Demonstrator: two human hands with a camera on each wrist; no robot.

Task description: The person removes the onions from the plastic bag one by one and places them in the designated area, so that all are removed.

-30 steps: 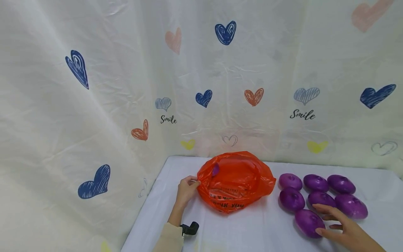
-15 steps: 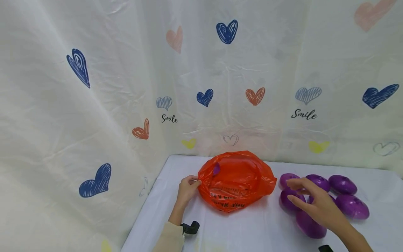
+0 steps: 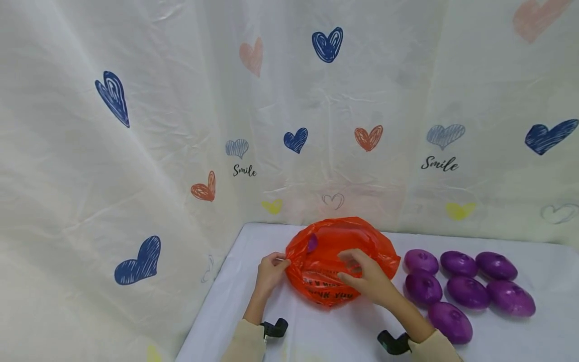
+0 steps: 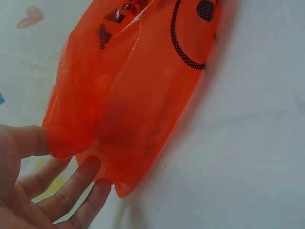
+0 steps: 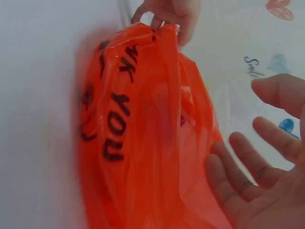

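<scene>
Left hand [image 3: 270, 272] fingers [image 4: 71, 188] are pinching the left edge of the orange bag [image 3: 336, 259], thumb on top, fingers curled under the rim. Same pinch is showing at the top of the right wrist view [image 5: 169, 12].

Right hand [image 3: 368, 278] is hovering over the bag's front, fingers [image 5: 248, 160] spread and relaxed, gripping nothing. Can't tell whether the fingertips are touching the plastic; in the right wrist view the open palm is sitting just beside the bag's rim.

Bag is lying near the back edge of the white tabletop [image 3: 316, 332], toward the back left corner, mouth gaping open upward. Black lettering is running along its front side. A small purple patch [image 3: 311, 243] is showing through the plastic near the left rim; can't tell what it is.

Seven purple oval things [image 3: 468, 291] are sitting in a cluster on the tabletop right of the bag, toward the right edge, apart from both hands. Nearest one [image 3: 423, 287] is lying just beside the right wrist.

Cream sleeves on both arms, black straps [image 3: 274, 328] at the wrists. A white curtain with hearts [image 3: 135, 151] is hanging behind and left of the tabletop.
</scene>
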